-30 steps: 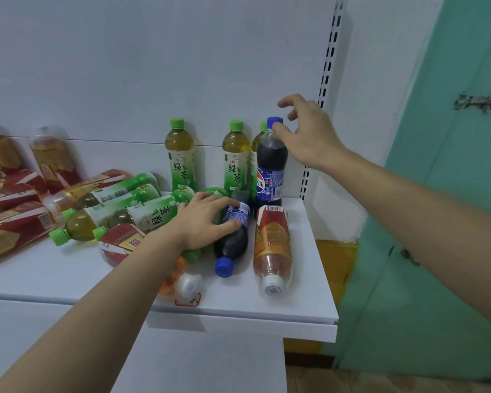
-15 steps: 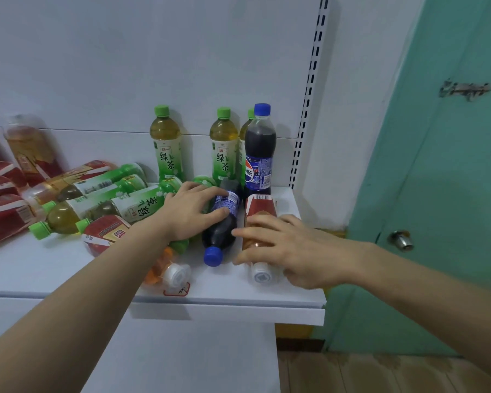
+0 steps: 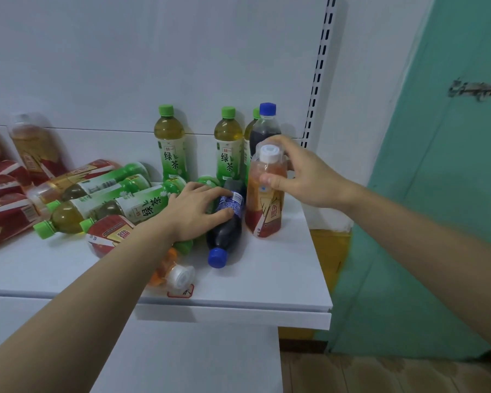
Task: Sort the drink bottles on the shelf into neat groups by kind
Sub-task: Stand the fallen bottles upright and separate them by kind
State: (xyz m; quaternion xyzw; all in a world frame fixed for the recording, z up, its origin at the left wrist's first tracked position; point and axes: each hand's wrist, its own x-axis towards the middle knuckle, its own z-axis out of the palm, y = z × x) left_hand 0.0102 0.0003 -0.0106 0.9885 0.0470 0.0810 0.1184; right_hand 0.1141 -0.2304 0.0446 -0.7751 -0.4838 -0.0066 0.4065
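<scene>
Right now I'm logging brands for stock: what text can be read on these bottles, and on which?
"绿茶": left upright green-capped tea bottle.
"绿茶": second upright green-capped tea bottle.
"绿茶": lying green-labelled tea bottle.
Red-labelled white-capped bottle in the right hand: blurred.
Lying blue-capped cola bottle: too small.

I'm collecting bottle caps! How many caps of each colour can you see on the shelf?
Green caps: 7
Blue caps: 2
White caps: 2 clear ones; the blurry bottles far left may hide more
Total: 11 that show clearly
</scene>
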